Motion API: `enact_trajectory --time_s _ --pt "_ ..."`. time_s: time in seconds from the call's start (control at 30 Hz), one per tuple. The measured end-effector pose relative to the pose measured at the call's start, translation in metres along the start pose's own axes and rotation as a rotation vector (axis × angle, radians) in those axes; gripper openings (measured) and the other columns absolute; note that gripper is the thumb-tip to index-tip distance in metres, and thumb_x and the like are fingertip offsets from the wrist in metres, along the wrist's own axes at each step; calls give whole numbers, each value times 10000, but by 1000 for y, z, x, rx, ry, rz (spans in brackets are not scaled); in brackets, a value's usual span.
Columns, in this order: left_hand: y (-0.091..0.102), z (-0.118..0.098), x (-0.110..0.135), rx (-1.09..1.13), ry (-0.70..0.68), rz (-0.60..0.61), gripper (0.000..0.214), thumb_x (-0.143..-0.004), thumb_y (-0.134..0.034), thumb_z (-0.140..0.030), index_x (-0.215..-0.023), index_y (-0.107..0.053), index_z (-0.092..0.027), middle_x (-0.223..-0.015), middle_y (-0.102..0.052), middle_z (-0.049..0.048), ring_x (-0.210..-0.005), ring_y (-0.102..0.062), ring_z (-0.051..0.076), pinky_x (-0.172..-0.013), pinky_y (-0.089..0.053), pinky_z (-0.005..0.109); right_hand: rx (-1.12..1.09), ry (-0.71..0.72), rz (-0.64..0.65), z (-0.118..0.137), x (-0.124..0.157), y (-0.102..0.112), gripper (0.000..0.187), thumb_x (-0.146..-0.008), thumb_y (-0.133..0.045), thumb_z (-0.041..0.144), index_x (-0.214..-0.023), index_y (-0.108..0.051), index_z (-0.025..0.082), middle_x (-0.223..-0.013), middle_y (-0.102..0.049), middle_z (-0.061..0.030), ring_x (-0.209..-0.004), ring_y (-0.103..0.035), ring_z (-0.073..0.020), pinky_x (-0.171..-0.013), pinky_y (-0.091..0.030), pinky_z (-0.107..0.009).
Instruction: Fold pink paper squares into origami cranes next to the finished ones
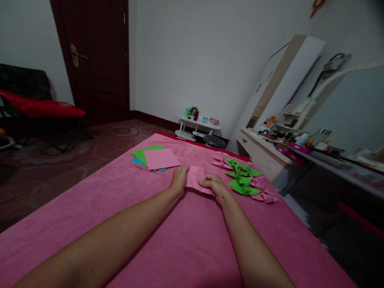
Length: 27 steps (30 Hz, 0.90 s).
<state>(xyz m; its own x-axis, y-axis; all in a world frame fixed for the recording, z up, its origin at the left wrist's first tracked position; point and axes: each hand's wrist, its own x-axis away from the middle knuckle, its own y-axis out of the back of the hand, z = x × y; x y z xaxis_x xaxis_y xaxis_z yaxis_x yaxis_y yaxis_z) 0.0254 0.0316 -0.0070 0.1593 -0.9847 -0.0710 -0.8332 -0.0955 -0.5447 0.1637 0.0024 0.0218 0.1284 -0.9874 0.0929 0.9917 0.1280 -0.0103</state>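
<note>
Between my two hands is a sheet of pink paper (194, 177) with creases in it, held just over the pink cloth. My left hand (180, 179) grips its left edge, the thumb along the side and the other fingers mostly hidden. My right hand (215, 185) pinches the right side, thumb on top and fingers curled. To the left lies a stack of square paper, with a pink sheet (162, 159) over green sheets (140, 155) and a bit of blue. On the right sit several folded paper cranes, green ones (241, 186) and pink ones (265, 196).
The pink cloth (129, 228) covers the broad surface under my arms. Beyond its far edge stands a low white shelf (199, 123) with small items. A cluttered dressing table (267, 150) is at the right, a chair with red cloth (45, 109) at the left.
</note>
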Motion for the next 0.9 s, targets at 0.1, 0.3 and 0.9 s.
enact_trajectory --time_s 0.1,0.3,0.9 --pt "2 2 -2 -2 8 1 331 -627 -682 -447 -588 -579 -135 -566 -584 3 -534 -513 131 -515 -374 233 18 -1 -9 1 0 0 359 -406 -830 344 -518 -552 146 -470 -546 43 -433 -449 -82 -458 -302 -212" --pt "1 -5 1 40 103 123 510 -599 -655 -631 -602 -593 -125 -568 -616 55 -538 -562 161 -509 -411 252 -17 10 -78 1 0 -1 412 -384 -836 335 -460 -472 159 -418 -481 66 -420 -421 -75 -454 -277 -207" --pt "9 -14 -4 43 256 263 316 -536 -809 -319 -693 -635 -107 -596 -636 44 -466 -544 109 -463 -420 224 126 286 -90 -8 -6 -2 322 -576 -735 411 -491 -582 141 -465 -437 48 -462 -331 -74 -468 -241 -225"
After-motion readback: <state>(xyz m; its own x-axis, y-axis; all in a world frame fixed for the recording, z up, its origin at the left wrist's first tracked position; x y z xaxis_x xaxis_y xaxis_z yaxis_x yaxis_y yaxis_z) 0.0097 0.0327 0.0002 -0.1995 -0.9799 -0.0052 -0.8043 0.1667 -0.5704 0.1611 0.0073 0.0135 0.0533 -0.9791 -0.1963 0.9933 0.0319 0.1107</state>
